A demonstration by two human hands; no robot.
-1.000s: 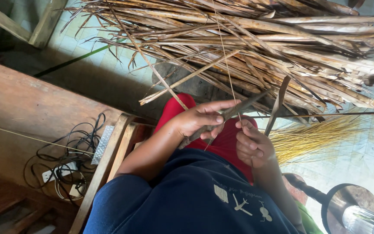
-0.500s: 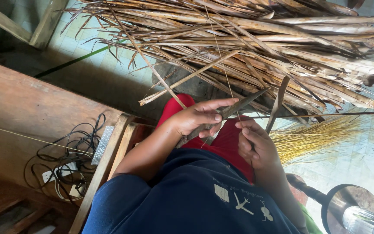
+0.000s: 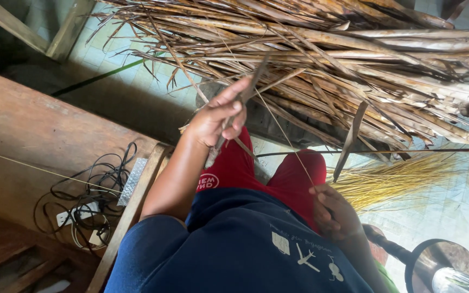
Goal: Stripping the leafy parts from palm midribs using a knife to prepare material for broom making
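Dry leaf strip (image 3: 233, 116): brown, stiff, narrow, pinched in raised left hand (image 3: 218, 116); long axis steep, tip up toward leaf pile, butt down over red shorts (image 3: 234, 165). Thin pale midrib (image 3: 289, 146), wiry, slants down-right from strip to right hand (image 3: 333, 212), fingers curled closed on it. Behind: heap of dried palm leaves (image 3: 354, 59), papery, creased. Right: yellow bundle of sticks (image 3: 392, 176) on tiled floor (image 3: 462, 190).
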